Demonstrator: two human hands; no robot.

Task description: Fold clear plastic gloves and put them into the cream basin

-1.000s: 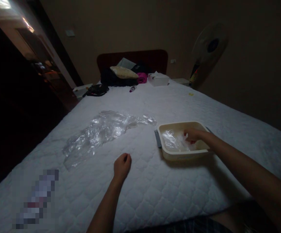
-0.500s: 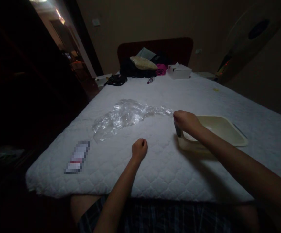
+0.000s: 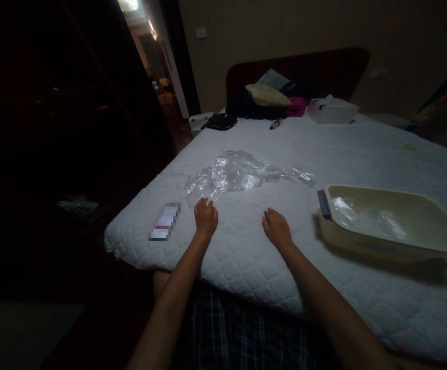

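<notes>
A crumpled sheet of clear plastic [image 3: 238, 172] lies spread over the white quilted bed [image 3: 246, 277]. My left hand [image 3: 206, 218] is at the plastic's near edge, fingers apart and slightly curled; whether it touches the film I cannot tell. My right hand [image 3: 277, 228] hovers or rests over the quilt with nothing in it, its fingers loosely bent and apart. To its right stands a cream plastic bin [image 3: 385, 252] with a grey handle [image 3: 323, 204]. More clear, shiny plastic [image 3: 389, 223] shows inside the bin.
A pixelated phone-like rectangle [image 3: 164, 222] lies on the bed at the left. Toward the headboard [image 3: 296, 64] are a yellowish pillow [image 3: 267, 95], a pink roll [image 3: 296, 106], a white box [image 3: 333, 110], a black bag [image 3: 221, 122] and a small bottle [image 3: 275, 124].
My right hand has let go of the bin's handle and moved left over the quilt. My left hand has opened from a fist and reached to the plastic sheet. The view has turned left.
</notes>
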